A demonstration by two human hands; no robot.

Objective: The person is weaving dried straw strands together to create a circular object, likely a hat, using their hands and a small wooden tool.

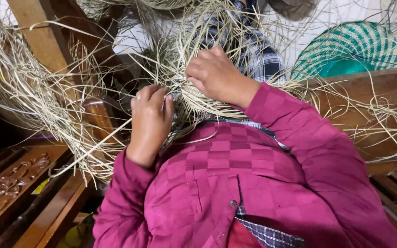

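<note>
Where the magenta checked shirt fills the bottom of the view, its two sleeves run up toward the middle, and a dark plaid cloth shows beneath its open hem. The left hand sits just above the left cuff, fingers curled together and pressed against the edge of a half-woven straw piece; its fingertips are buried among the strands, so whether it pinches a single strand cannot be told. The right hand lies just beyond and to the right of it, knuckles up, fingers bent down and closed over the top of the same woven piece, gripping loose strands there. The woven piece rests on the person's lap between the two hands, touching both, its tight plaited part under the right wrist and long unwoven ends spraying out on all sides. More plaid fabric shows behind the right hand. To the left, a thick bundle of loose pale straw hangs over a wooden beam, above a carved wooden panel low at the left edge. To the right, a wooden rail crosses behind stray strands, and beyond it, well apart from the hands, stands a green and cream woven basket.
</note>
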